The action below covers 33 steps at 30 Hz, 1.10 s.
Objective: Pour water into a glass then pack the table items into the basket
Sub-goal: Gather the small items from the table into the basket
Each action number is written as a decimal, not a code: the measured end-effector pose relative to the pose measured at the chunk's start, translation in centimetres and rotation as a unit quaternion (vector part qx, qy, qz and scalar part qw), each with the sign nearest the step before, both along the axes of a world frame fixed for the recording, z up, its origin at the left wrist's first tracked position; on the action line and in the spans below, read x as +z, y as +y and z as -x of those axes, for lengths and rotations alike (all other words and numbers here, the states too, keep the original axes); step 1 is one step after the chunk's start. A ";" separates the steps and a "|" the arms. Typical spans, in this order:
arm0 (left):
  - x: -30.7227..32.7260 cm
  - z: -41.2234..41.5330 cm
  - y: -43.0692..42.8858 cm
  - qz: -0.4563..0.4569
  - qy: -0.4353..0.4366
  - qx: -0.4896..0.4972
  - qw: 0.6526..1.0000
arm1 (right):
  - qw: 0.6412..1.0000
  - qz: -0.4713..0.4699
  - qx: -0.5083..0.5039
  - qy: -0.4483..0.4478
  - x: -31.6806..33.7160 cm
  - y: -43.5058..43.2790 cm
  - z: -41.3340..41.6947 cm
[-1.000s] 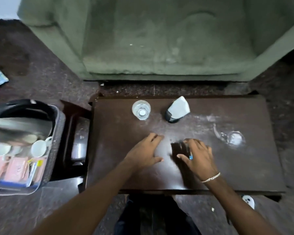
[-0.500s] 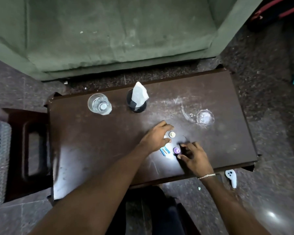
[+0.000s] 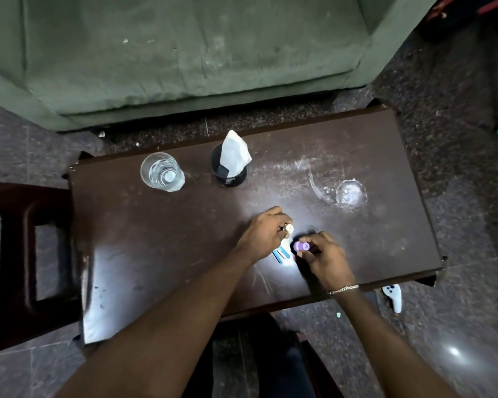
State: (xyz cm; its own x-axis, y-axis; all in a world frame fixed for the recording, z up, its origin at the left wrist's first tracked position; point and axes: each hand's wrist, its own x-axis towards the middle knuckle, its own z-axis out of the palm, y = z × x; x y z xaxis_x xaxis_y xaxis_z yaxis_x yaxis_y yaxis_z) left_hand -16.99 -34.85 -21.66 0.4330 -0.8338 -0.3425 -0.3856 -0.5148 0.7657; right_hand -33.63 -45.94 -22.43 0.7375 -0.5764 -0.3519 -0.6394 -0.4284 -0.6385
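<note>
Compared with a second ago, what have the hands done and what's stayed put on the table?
Both hands lifted from lying flat. The left hand now pinches a small white-capped item; the right hand grips a small purple item, with blue strips uncovered between them. The glass of water, tissue holder and overturned glass stayed put on the table.

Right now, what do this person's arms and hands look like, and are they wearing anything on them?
Both forearms are bare, with no sleeves in view and no gloves. The right hand has a thin silver-coloured chain bracelet at the wrist. The left hand shows no bracelet or watch. I cannot make out rings or other markings at this size.
</note>
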 end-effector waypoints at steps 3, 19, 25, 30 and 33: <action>1.4 -1.9 2.4 0.020 -0.011 0.038 0.999 | 1.000 -0.006 0.000 -0.027 1.6 0.6 -2.4; 11.3 -14.5 27.8 0.039 -0.137 0.281 0.949 | 0.967 -0.039 0.212 -0.136 11.6 17.0 -24.0; 15.2 -15.8 39.4 0.035 -0.170 0.378 0.909 | 0.932 -0.078 0.304 -0.183 14.8 27.9 -30.3; 16.3 -15.2 49.1 0.009 -0.198 0.448 0.872 | 0.901 -0.103 0.370 -0.202 16.1 37.5 -33.5; 15.6 -14.5 54.0 -0.010 -0.199 0.485 0.852 | 0.874 -0.107 0.428 -0.204 16.2 42.6 -34.8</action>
State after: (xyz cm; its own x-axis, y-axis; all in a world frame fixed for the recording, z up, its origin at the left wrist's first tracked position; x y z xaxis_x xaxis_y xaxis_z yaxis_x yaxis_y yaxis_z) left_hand -2.54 19.19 -6.01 0.9998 -0.0137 -0.0177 0.0014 -0.7507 0.6606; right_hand 1.19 -3.37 -6.22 0.9555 0.2949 0.0087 0.1564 -0.4812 -0.8625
